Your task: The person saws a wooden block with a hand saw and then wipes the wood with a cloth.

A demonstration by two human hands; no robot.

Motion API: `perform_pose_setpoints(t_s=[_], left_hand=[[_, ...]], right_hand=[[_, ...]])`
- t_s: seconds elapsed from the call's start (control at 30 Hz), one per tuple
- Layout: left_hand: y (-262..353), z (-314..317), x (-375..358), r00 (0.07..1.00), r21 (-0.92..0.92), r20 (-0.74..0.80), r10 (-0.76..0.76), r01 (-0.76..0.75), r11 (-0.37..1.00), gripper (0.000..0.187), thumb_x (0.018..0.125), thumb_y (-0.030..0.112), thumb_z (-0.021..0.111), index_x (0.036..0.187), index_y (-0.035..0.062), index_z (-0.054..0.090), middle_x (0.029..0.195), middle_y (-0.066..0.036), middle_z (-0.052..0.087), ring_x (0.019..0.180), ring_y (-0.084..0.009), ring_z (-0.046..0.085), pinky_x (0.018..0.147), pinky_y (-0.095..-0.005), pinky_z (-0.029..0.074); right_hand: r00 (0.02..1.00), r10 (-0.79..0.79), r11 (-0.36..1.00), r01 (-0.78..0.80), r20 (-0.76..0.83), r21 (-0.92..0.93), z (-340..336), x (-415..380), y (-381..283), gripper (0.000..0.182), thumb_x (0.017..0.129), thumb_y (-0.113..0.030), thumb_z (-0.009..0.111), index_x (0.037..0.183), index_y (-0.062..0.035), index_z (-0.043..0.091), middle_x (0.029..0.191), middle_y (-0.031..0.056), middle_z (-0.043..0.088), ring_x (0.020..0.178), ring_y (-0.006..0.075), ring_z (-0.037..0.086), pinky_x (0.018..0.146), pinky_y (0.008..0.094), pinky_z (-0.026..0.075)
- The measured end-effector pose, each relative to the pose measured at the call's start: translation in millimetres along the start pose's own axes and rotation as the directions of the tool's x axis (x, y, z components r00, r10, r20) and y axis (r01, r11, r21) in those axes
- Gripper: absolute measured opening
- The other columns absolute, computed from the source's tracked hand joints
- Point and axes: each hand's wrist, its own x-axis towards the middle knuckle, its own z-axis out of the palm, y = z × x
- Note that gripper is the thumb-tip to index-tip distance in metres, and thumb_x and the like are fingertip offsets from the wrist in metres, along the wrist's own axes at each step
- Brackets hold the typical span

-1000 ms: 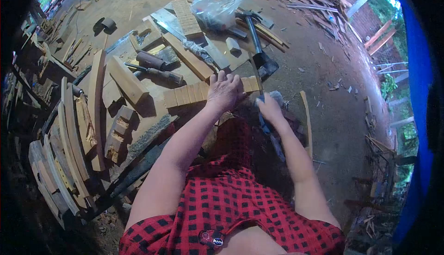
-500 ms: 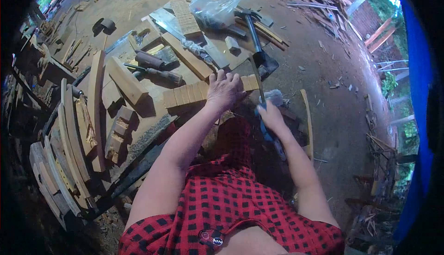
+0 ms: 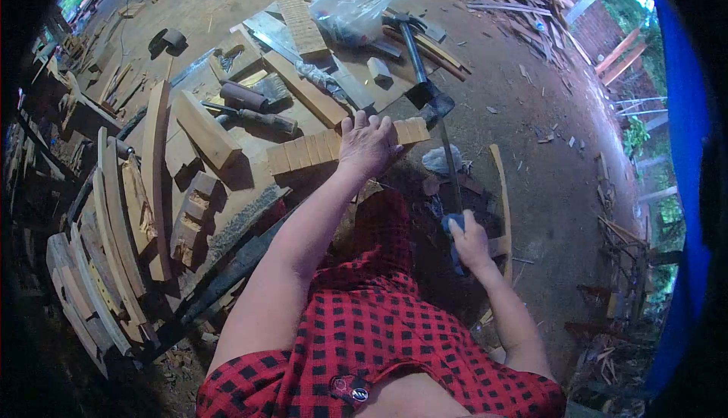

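My left hand [image 3: 367,145] grips a wooden block [image 3: 303,152] from above, its fingers over the far edge. Evenly spaced lines run across the top of this block, which lies at the near edge of the work surface. In my right hand [image 3: 472,245] is the blue handle of a handsaw [image 3: 453,171], drawn back towards my body. The narrow saw blade points away from me, its far end near the block's right end. Beyond that end lies a dark long-handled tool [image 3: 415,50] with a metal head.
A chisel-like tool [image 3: 262,120] lies left of the block, near a brush [image 3: 271,90]. Planks [image 3: 157,168] and a notched wood piece [image 3: 196,217] lie further left. A clear plastic bag [image 3: 356,1] sits at the back. Wood scraps [image 3: 523,20] are piled at the far right.
My right hand has pulled the saw back towards me and to the right, away from the block's right end. My left hand stays on the block.
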Motion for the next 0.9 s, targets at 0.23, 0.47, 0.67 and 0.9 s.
perform_pose_setpoints(t_s=[0.23,0.47,0.67,0.9], left_hand=[[-1,5,1,1.0,0.078,-0.004,0.007,-0.007,0.997,0.052,0.075,0.051,0.059,0.111,0.0154,0.05,0.102,-0.005,0.055,0.103,-0.0248,0.042,0.081,-0.0414,0.03],[-2,12,1,0.997,0.121,-0.077,0.02,-0.01,0.993,0.054,0.075,0.052,0.058,0.115,0.016,0.049,0.102,-0.004,0.055,0.104,-0.0246,0.042,0.082,-0.042,0.03],[0,7,0,1.0,0.102,0.004,-0.009,0.009,0.995,0.055,0.075,0.052,0.058,0.115,0.0158,0.048,0.103,-0.004,0.055,0.105,-0.0245,0.042,0.083,-0.0427,0.03],[-4,13,1,0.999,0.077,-0.046,0.009,-0.005,0.997,0.054,0.075,0.05,0.06,0.113,0.0135,0.05,0.101,-0.005,0.055,0.105,-0.0258,0.042,0.084,-0.0423,0.03]], right_hand=[[0.993,-0.12,0.992,0.121,-0.02,0.045,21,61,-43,0.034,0.087,-0.035,0.05,0.096,-0.0024,0.046,0.083,0.0289,0.058,0.084,0.0462,0.056,0.071,0.0529,0.041],[0.995,-0.08,0.996,0.083,0.06,-0.038,30,77,-47,0.036,0.087,-0.037,0.049,0.096,-0.0019,0.047,0.087,0.0291,0.059,0.086,0.0462,0.056,0.072,0.0524,0.042],[0.996,-0.068,0.996,0.072,0.055,-0.061,35,76,-47,0.035,0.087,-0.035,0.048,0.096,-0.0018,0.047,0.087,0.0292,0.059,0.086,0.0464,0.056,0.073,0.0528,0.042],[0.992,0.026,0.994,-0.013,0.121,-0.104,28,25,-32,0.036,0.086,-0.033,0.051,0.102,-0.0008,0.046,0.087,0.0299,0.059,0.087,0.0458,0.056,0.073,0.0524,0.042]])
